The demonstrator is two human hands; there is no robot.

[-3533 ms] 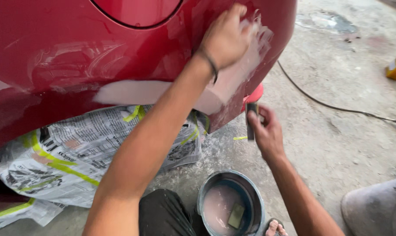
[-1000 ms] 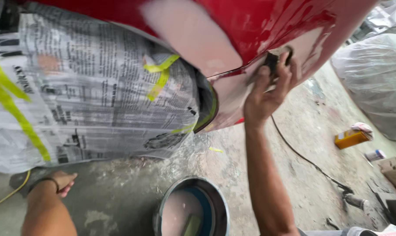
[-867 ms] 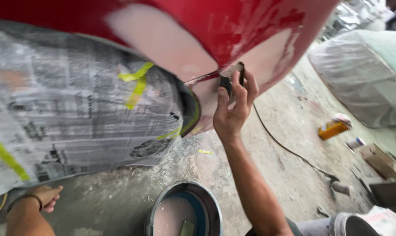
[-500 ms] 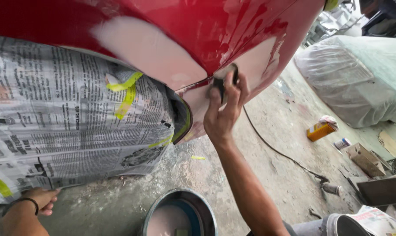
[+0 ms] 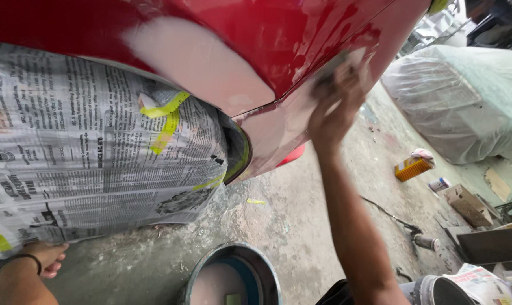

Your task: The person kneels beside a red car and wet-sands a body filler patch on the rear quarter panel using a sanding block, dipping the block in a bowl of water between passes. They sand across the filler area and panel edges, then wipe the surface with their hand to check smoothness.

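My right hand (image 5: 338,99) presses a dark sanding block (image 5: 325,76) against the pale filler patch (image 5: 290,121) on the lower edge of a red car body panel (image 5: 278,34). A second pale patch (image 5: 199,65) runs along the wheel arch. My left hand (image 5: 44,257), a dark band on its wrist, rests flat on the concrete floor at the lower left, holding nothing. Newspaper (image 5: 86,152) fixed with yellow tape (image 5: 166,116) covers the wheel.
A round bucket (image 5: 233,277) with pale milky water sits on the floor below. A yellow can (image 5: 412,168), a small jar, cardboard boxes and a cable lie at the right. A plastic-covered car (image 5: 465,101) stands at the far right.
My right hand has slid up and to the right along the filler with the block. My left hand has stayed on the floor. The view has shifted slightly.
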